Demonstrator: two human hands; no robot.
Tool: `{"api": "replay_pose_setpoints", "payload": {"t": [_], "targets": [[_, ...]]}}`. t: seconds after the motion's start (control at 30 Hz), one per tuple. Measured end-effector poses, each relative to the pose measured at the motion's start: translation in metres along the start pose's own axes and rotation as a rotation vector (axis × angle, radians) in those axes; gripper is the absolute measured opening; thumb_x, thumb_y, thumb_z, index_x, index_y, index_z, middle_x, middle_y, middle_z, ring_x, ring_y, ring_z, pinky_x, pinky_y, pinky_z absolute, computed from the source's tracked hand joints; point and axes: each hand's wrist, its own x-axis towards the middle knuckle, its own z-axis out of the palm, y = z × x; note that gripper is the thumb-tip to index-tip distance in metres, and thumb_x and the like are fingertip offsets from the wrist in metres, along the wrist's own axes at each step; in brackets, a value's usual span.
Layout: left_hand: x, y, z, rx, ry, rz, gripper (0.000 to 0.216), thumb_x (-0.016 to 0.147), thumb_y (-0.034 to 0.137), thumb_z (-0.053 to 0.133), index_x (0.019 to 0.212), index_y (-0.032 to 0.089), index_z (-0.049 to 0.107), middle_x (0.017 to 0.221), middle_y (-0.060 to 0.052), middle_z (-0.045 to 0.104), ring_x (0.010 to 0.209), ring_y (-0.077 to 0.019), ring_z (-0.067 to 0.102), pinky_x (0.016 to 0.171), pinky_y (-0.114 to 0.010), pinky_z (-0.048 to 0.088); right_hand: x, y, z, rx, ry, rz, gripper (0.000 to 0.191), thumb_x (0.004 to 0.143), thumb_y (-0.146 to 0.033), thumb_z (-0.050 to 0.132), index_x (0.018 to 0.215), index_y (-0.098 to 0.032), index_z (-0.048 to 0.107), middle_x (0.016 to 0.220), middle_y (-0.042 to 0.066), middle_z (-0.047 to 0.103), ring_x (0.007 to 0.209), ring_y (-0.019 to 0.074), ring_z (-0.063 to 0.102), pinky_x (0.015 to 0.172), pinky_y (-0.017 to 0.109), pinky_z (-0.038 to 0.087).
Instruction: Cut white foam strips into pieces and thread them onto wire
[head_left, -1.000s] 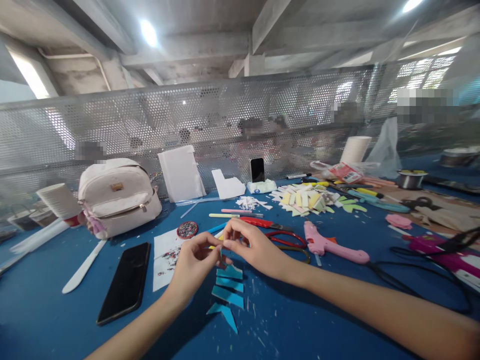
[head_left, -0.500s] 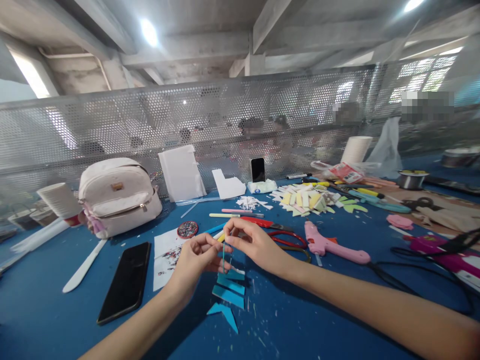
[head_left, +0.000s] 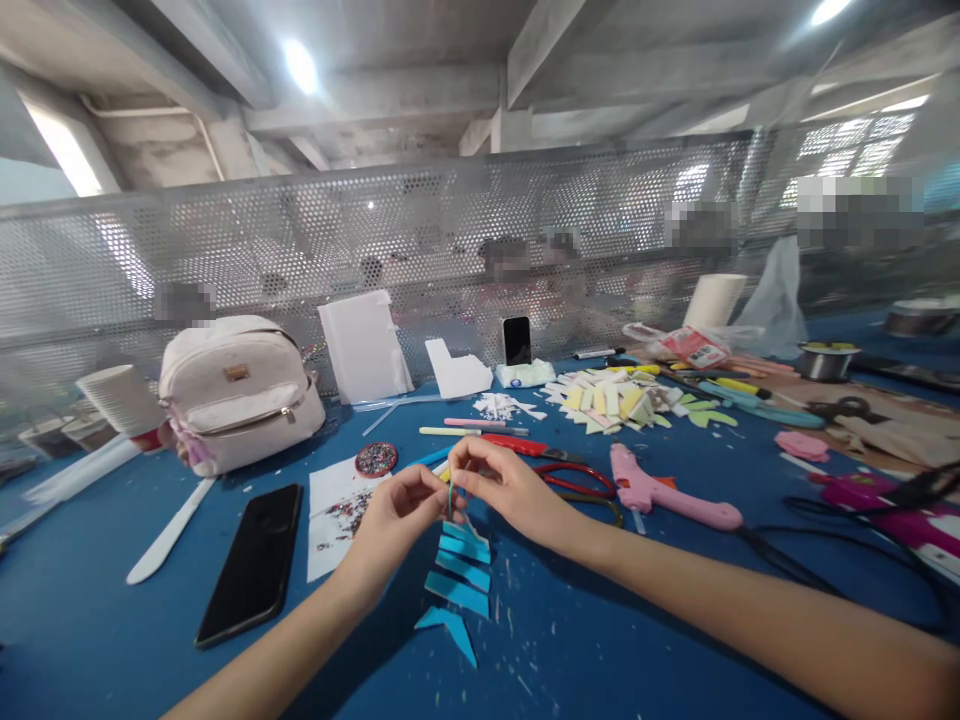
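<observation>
My left hand [head_left: 394, 522] and my right hand [head_left: 504, 488] meet over the blue table [head_left: 112, 650], fingertips pinched together on a thin teal strip [head_left: 450, 497] held upright between them. Just below the strip lies a row of light-blue foam pieces [head_left: 457, 580], stacked like chevrons, with an arrow-shaped one nearest me. Both hands are closed in a pinch.
A black phone [head_left: 251, 562] and a white paper with glitter [head_left: 334, 515] lie left of my hands. Red scissors [head_left: 574, 478] and a pink glue gun [head_left: 660, 493] with a black cable lie to the right. A cream backpack [head_left: 232, 390], foam scraps [head_left: 611, 400] and a perforated metal screen stand behind.
The pinched strip rose slightly and stands more upright between my fingertips; the top foam piece lifted a little. Both hands stayed in nearly the same place.
</observation>
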Motion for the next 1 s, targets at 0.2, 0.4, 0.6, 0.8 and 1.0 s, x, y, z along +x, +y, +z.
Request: {"api": "replay_pose_setpoints", "payload": {"t": [0.2,0.4,0.6,0.8,1.0], "targets": [[0.0003,-0.0002,0.0017,0.018,-0.034,0.003,0.039,0.075,0.050,0.081,0.074,0.016,0.064,0.070,-0.004,0.073,0.066,-0.0154,0.066,0.069,-0.025,0.051,-0.0011,-0.0010,0.0009,0.026,-0.023,0.027,0.010,0.092,-0.028,0.057,0.087,-0.019,0.056,0.081,0.000,0.059,0.073,0.0164,0.057,0.067,0.029,0.045],[0.0002,0.0007,0.0016,0.021,-0.021,-0.004,0.037,0.074,0.048,0.083,0.074,0.016,0.065,0.068,-0.003,0.071,0.065,-0.0155,0.065,0.067,-0.026,0.051,-0.0014,-0.0022,0.0003,0.041,-0.039,0.042,0.012,0.092,-0.029,0.061,0.087,-0.019,0.059,0.081,0.001,0.060,0.074,0.0169,0.059,0.068,0.029,0.046],[0.0013,-0.0008,-0.0014,0.006,0.001,-0.008,0.035,0.074,0.046,0.084,0.075,0.016,0.066,0.067,0.000,0.067,0.063,-0.0136,0.063,0.067,-0.025,0.051,-0.0019,-0.0045,0.0004,0.059,-0.042,0.065,0.017,0.090,-0.034,0.064,0.085,-0.019,0.061,0.079,0.000,0.060,0.073,0.0159,0.057,0.062,0.026,0.043],[0.0011,-0.0018,-0.0008,-0.019,-0.056,-0.031,0.038,0.075,0.049,0.082,0.078,0.016,0.063,0.070,-0.002,0.070,0.063,-0.0144,0.065,0.067,-0.025,0.050,-0.0019,-0.0041,0.0008,0.098,-0.085,0.102,0.026,0.093,-0.044,0.061,0.088,-0.018,0.060,0.073,0.000,0.064,0.067,0.0154,0.060,0.057,0.025,0.040],[-0.0019,0.0020,0.0031,-0.001,-0.121,-0.036,0.038,0.077,0.049,0.080,0.079,0.015,0.063,0.066,-0.002,0.068,0.058,-0.0135,0.059,0.062,-0.025,0.046,-0.0012,-0.0059,0.0016,0.194,-0.131,0.127,0.030,0.092,-0.046,0.063,0.085,-0.019,0.055,0.068,-0.001,0.065,0.062,0.0152,0.066,0.057,0.025,0.039]]}}
